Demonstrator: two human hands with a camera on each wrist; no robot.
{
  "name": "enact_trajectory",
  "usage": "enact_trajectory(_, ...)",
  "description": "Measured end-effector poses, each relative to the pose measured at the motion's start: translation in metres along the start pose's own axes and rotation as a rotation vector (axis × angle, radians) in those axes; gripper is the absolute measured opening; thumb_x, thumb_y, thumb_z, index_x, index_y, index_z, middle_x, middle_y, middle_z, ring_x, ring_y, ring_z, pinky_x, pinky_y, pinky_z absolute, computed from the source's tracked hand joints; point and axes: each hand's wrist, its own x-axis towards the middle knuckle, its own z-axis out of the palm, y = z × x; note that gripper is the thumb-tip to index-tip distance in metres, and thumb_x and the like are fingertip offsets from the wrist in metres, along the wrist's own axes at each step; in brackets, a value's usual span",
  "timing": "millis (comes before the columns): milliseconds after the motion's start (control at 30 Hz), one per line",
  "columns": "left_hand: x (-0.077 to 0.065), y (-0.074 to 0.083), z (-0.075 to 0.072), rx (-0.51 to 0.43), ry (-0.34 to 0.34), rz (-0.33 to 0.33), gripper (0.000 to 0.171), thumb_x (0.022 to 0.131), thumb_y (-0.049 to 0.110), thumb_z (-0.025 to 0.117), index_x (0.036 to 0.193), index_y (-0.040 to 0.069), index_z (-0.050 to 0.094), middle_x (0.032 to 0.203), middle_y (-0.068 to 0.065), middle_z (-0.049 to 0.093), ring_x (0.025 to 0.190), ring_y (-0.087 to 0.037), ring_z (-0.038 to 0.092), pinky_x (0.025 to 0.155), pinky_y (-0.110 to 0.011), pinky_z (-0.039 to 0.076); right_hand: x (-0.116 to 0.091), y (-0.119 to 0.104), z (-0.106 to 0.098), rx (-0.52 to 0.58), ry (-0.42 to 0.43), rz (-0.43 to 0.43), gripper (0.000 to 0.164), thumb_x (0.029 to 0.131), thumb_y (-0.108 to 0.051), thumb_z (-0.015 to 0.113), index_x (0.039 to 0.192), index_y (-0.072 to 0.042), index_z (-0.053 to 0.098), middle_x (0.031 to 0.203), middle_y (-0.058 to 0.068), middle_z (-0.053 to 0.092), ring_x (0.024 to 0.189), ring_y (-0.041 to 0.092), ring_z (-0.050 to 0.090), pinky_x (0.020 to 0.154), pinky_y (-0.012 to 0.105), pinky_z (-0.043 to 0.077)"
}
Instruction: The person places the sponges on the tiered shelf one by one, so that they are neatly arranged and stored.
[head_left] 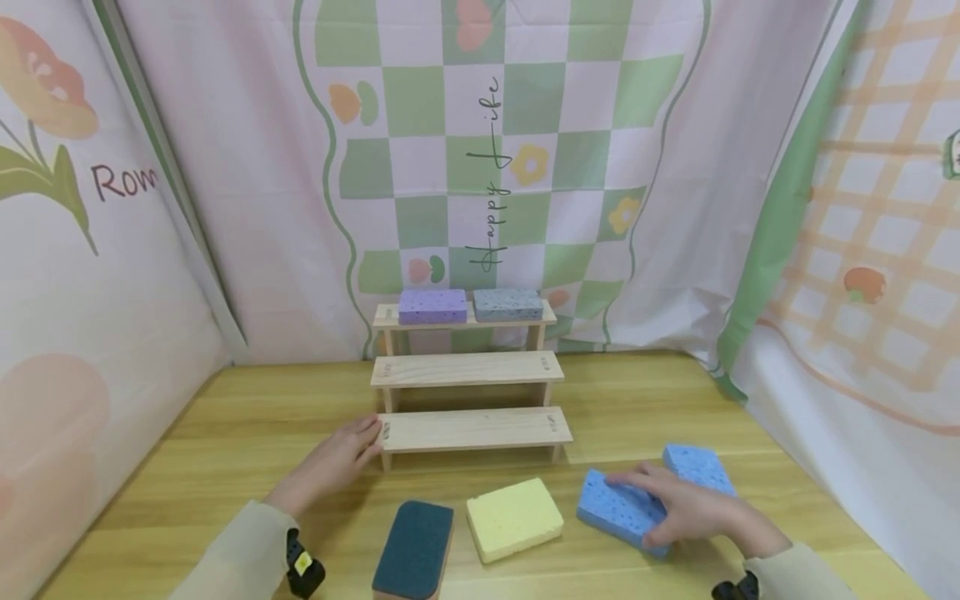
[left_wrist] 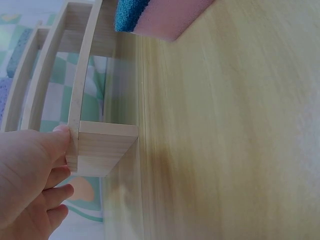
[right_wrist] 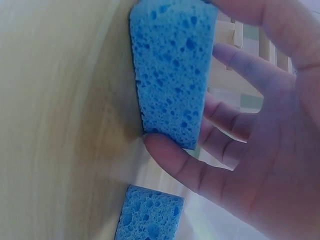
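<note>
My left hand grips the left end of the lowest step of a three-tier wooden shelf; in the left wrist view its thumb lies against the board, other fingers curled past the end. Over at the right, my right hand holds a blue sponge low at the table. The right wrist view shows the thumb at one end of that sponge and the fingers along its side. A second blue sponge lies just behind the hand, partly covered by it.
A yellow sponge and a dark green scrub sponge with a pinkish underside lie at the table's front. On the top step sit a purple sponge and a grey-blue sponge. Patterned curtains enclose the wooden table.
</note>
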Motion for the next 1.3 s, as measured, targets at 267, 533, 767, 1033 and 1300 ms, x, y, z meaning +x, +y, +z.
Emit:
enact_trajectory(267,0.0,0.001,-0.001,0.002,-0.007,-0.007,0.047,0.097,0.019,0.048,0.134,-0.009,0.04,0.14,-0.025,0.033,0.127,-0.039,0.032,0.102,-0.049,0.03,0.0,-0.001,-0.002,-0.014,0.035,0.039,0.073,0.07,-0.023,0.076,0.135,-0.013,0.046,0.124,0.018,0.041,0.107,0.038,0.044,0.08,0.054,0.042)
enact_trajectory(533,-0.001,-0.001,-0.001,-0.008,-0.013,-0.022,0.047,0.098,0.021,0.046,0.135,-0.007,0.039,0.142,-0.023,0.032,0.129,-0.037,0.031,0.103,-0.049,0.028,-0.001,0.001,-0.007,0.0,0.047,0.054,0.066,0.072,-0.023,0.074,0.133,-0.012,0.05,0.12,0.008,0.045,0.106,0.029,0.046,0.084,0.044,0.043)
enact_trajectory(767,0.0,-0.002,0.0,-0.014,-0.019,-0.02,0.048,0.098,0.022,0.046,0.137,-0.005,0.038,0.142,-0.022,0.031,0.129,-0.038,0.03,0.104,-0.049,0.027,-0.004,-0.002,-0.015,0.019,0.11,0.055,0.061,0.073,-0.021,0.074,0.129,-0.011,0.053,0.124,0.019,0.044,0.109,0.044,0.044,0.082,0.063,0.04)
enact_trajectory(1033,-0.001,-0.002,0.0,-0.009,-0.014,-0.014,0.048,0.098,0.021,0.046,0.136,-0.006,0.039,0.142,-0.022,0.031,0.129,-0.038,0.03,0.103,-0.049,0.027,-0.004,-0.009,-0.029,-0.095,0.161,-0.032,0.054,0.074,-0.014,0.072,0.125,-0.01,0.056,0.125,0.025,0.047,0.11,0.048,0.044,0.081,0.06,0.043)
enact_trajectory(1300,-0.001,-0.001,-0.001,-0.007,-0.016,-0.025,0.048,0.098,0.022,0.046,0.136,-0.007,0.039,0.143,-0.022,0.031,0.129,-0.038,0.03,0.103,-0.049,0.027,-0.002,-0.021,-0.041,-0.114,0.172,-0.067,0.053,0.075,-0.013,0.072,0.125,-0.011,0.057,0.126,0.026,0.046,0.111,0.05,0.042,0.082,0.064,0.039)
